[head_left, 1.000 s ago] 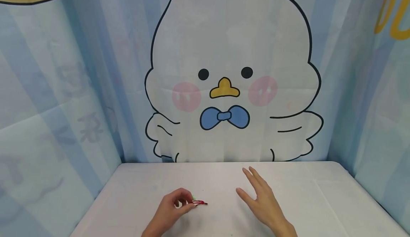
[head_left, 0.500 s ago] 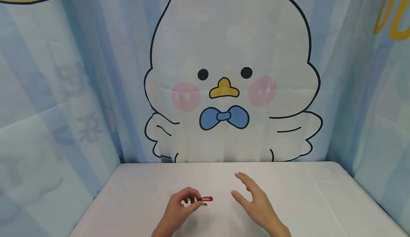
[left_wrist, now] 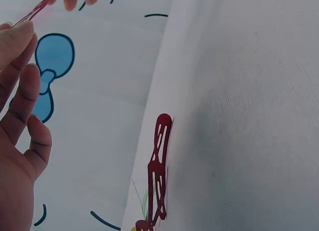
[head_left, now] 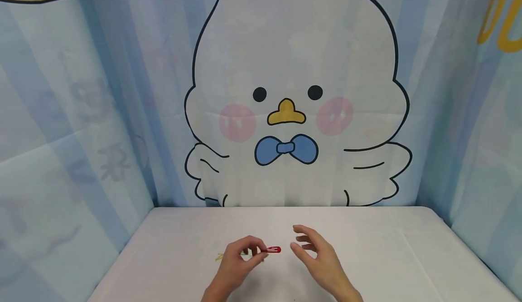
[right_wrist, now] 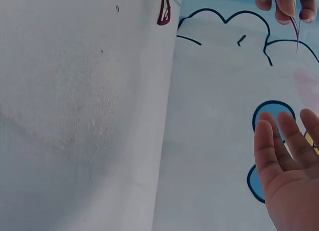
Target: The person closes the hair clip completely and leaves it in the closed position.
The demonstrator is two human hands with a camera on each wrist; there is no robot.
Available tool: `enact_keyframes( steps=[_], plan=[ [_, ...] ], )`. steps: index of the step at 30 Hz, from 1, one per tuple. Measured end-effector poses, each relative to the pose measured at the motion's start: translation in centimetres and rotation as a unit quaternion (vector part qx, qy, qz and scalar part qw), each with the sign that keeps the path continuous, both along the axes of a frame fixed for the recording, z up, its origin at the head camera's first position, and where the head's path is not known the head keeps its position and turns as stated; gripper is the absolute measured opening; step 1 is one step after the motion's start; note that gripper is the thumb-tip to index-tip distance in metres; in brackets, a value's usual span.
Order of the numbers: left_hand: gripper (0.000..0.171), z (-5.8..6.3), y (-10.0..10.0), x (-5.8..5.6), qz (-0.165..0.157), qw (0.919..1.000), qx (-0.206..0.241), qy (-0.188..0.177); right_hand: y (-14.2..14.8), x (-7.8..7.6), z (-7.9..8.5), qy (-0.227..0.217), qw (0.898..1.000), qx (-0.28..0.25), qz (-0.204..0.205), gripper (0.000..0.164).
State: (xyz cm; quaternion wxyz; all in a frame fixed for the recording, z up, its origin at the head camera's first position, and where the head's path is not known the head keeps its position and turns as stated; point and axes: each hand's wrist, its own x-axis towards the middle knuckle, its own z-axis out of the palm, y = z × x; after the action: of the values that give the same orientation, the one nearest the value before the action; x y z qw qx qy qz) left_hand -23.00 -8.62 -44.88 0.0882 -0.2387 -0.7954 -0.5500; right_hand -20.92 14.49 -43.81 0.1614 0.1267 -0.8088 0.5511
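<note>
At the head view's lower centre, a red clip (head_left: 275,250) is pinched by the left hand (head_left: 239,265); the right hand (head_left: 322,262) is held nearby, fingers relaxed.

Forward head view, close wrist views

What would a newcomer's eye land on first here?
Probably the huge white cartoon bird with a blue bow tie on the backdrop behind the table. Next, the small red clip pinched in the left hand, with the right hand close by but apart from it. Then more red clips on the tabletop, clearest in the left wrist view.
</note>
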Motion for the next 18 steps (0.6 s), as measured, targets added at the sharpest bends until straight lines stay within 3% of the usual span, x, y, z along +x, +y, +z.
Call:
enact_keyframes(
  steps=[9,18],
  plan=[
    [0.009,0.10,0.54,-0.19,-0.008,0.9998,0.008,0.015,-0.57,0.02,0.28,-0.033,0.999,-0.031,0.008,0.031],
    [0.008,0.22,0.67,-0.10,-0.009,0.9995,0.020,0.020,-0.72,0.21,0.80,-0.099,0.989,-0.084,0.064,0.024]
  ],
)
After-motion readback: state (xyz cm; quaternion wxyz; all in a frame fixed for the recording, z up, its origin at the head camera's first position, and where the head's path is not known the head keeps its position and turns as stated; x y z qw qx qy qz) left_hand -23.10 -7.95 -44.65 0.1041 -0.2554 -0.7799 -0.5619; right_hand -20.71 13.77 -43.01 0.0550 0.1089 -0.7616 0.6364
